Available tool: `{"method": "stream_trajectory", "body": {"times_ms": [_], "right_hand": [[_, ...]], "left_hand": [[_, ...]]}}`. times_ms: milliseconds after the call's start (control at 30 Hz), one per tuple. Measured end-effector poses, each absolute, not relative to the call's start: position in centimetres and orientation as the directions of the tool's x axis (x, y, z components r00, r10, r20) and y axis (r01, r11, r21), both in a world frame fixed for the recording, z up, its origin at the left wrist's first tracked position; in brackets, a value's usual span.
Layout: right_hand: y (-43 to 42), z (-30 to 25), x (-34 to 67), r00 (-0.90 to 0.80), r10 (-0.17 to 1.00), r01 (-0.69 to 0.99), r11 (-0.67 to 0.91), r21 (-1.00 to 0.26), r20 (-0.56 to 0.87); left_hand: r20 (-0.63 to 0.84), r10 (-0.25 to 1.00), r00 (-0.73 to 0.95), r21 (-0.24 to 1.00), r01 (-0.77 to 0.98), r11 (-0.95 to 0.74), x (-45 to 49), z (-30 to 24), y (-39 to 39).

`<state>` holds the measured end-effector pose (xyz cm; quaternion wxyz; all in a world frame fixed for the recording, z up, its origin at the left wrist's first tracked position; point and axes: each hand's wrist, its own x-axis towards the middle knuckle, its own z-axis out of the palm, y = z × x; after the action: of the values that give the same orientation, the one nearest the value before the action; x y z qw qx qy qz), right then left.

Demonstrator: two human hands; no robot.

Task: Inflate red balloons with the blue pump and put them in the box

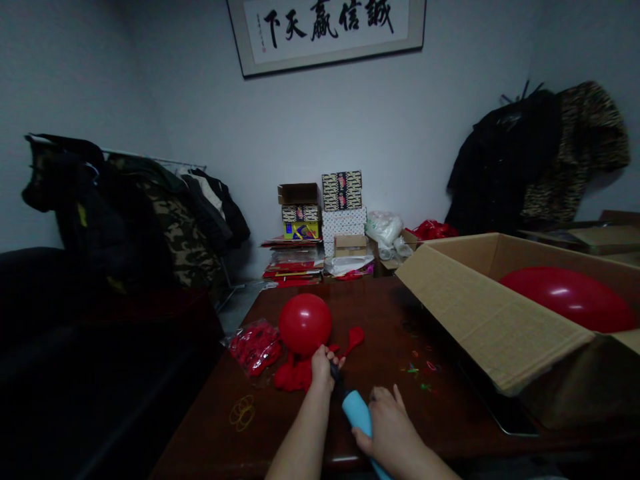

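My left hand is closed around the neck of a half-inflated red balloon, pinching it onto the black nozzle of a light blue hand pump. My right hand wraps the pump's blue body near the table's front edge. The balloon stands just above the dark wooden table. Flat red balloons lie under and beside my left hand, one more a little to the right.
A clear bag of red balloons lies left of the balloon. Yellow rubber bands sit near the front left edge, small coloured clips mid-table. An open cardboard box at right holds an inflated red balloon. Stacked boxes stand behind.
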<state>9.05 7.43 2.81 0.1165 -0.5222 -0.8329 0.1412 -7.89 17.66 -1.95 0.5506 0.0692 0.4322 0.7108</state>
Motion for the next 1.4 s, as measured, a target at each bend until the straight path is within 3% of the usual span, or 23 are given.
{"method": "stream_trajectory", "body": {"times_ms": [333,967,1400], "right_hand": [[5.1,2.4,16.2,-0.520,0.845,0.821,0.453,-0.347,-0.129],[8.4,3.7,9.5,-0.480,0.875,0.819,0.473,-0.325,0.063],[7.3,2.1,9.0,-0.455,0.890,0.839,0.442,-0.317,0.038]], "left_hand": [[-0.412,0.825,-0.386,0.633,-0.772,-0.045,-8.5,-2.8,18.4],[-0.443,0.833,-0.331,0.577,-0.816,-0.018,-6.6,-2.7,15.9],[-0.392,0.837,-0.382,0.660,-0.750,-0.034,-7.6,-3.4,17.1]]}}
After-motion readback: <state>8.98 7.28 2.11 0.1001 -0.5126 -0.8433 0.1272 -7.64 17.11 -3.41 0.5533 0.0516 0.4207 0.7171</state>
